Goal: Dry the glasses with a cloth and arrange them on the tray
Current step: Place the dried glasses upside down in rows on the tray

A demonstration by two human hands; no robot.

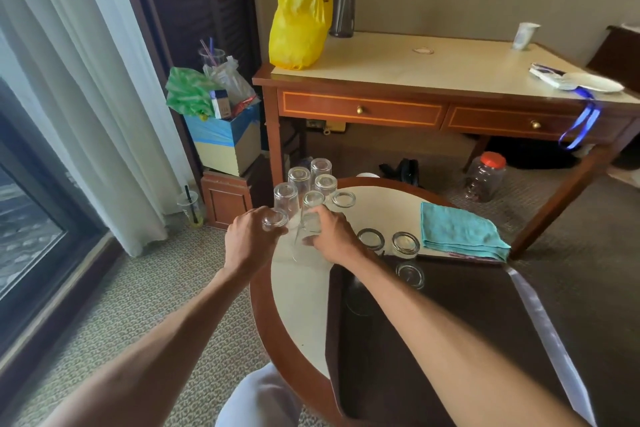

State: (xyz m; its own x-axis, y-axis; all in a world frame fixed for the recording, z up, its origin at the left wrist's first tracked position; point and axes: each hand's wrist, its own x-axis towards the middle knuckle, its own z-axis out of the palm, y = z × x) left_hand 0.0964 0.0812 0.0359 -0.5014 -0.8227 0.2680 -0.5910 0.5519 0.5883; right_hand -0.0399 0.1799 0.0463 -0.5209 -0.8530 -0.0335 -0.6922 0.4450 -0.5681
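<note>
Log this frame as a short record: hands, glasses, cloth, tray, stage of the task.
left hand: grips a clear glass at the cluster's near edge
right hand: grips the neighbouring glass
glass cluster: upside down, far left of the round table
cloth: teal, folded, on the table beyond the tray, untouched
tray: dark; at least one tray glass stands on it
stage: both hands on glasses, cloth not yet picked up

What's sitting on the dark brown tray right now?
On the dark brown rectangular tray stands one clear glass near its far edge. A second faint glass outline shows beside the right forearm, which covers part of the tray.
</note>
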